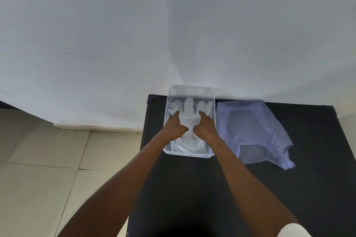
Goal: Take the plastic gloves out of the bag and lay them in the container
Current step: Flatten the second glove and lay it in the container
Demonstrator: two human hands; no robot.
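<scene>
A clear plastic container (211, 94) stands on the black table near the wall. Inside it lies a translucent white plastic glove (189, 108), fingers spread and pointing away from me. My left hand (175, 126) presses on the glove's left side and my right hand (205, 126) on its right side, both flat inside the container with the fingers on the plastic. Whether either hand pinches the glove is unclear. The pale blue plastic bag (254, 132) lies crumpled and flat on the table just right of the container.
The black table (192, 188) ends at the white wall (173, 25) behind the container. Its left edge drops to a beige tiled floor (48, 169). The container sits near the table's back left corner.
</scene>
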